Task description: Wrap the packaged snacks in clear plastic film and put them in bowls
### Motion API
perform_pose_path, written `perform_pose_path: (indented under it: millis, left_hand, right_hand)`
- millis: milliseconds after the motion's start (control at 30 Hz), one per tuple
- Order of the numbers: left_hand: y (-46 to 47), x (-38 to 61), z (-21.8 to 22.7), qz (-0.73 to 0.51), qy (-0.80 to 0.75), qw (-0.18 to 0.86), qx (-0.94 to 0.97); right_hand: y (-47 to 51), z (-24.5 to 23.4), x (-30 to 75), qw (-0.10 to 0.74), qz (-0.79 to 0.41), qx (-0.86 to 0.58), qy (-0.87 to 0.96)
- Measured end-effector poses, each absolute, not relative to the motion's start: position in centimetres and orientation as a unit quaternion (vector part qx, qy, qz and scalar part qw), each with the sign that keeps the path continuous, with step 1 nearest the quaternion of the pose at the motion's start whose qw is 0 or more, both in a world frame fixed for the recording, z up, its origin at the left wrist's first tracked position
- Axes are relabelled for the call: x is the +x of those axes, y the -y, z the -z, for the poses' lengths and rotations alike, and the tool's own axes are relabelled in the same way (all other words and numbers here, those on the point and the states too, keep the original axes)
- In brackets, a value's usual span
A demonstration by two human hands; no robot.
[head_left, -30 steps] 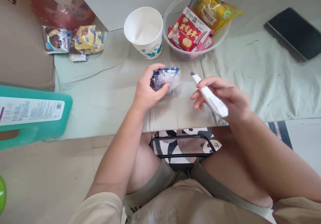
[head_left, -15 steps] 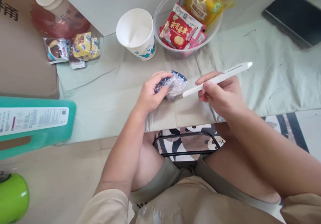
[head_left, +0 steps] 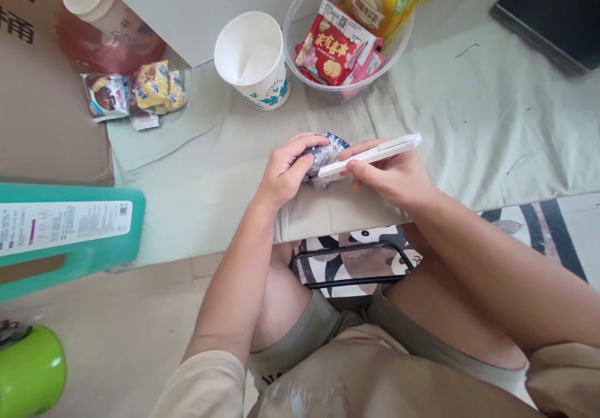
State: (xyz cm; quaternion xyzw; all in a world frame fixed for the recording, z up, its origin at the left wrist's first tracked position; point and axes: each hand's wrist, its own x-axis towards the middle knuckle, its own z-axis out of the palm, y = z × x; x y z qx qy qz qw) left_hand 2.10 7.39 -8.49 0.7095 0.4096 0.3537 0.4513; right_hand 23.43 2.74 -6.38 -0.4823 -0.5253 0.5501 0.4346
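My left hand (head_left: 285, 171) is closed round a small blue and clear snack packet (head_left: 323, 155), pressing it onto the pale green cloth (head_left: 197, 168) near the front edge. A slim white utility knife (head_left: 372, 154) sits in my right hand (head_left: 391, 177), fingers wrapped round it. The knife lies almost level, its left tip touching the packet. The blade end is hidden against the wrapper.
A white paper cup (head_left: 253, 59) and a clear bowl (head_left: 300, 27) of snack packets stand behind my hands. More wrapped snacks (head_left: 134, 93) lie at the left by a cardboard box (head_left: 42, 105). A teal jug (head_left: 65, 227), a green object (head_left: 28, 374) and a dark tablet (head_left: 553, 18) are around.
My right hand turned the knife from pointing up and away to lying level, then brought its tip left against the packet. My left hand kept its hold on the packet.
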Motion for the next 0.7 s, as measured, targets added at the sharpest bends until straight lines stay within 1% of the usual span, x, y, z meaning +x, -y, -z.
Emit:
perform_pose_path:
  millis: [267,400,500,700]
  left_hand:
    - [-7.3,1.9,8.4,-0.368,-0.430,0.453,0.689]
    - [-7.2,1.7,8.1,-0.364,-0.444,0.478,0.665]
    - [-7.2,1.6,8.2,-0.362,-0.443,0.495,0.654]
    - [-7.4,1.5,8.9,-0.364,-0.414,0.467,0.691]
  right_hand:
    - [-3.7,7.1,24.6,0.471,-0.530,-0.516,0.481]
    - [-4.3,7.3,25.6,0.511,-0.515,-0.541,0.425]
    - [-4.8,7.3,26.3,0.524,-0.512,-0.553,0.396]
    - [-5.2,7.3,27.5,0.568,-0.435,-0.578,0.392]
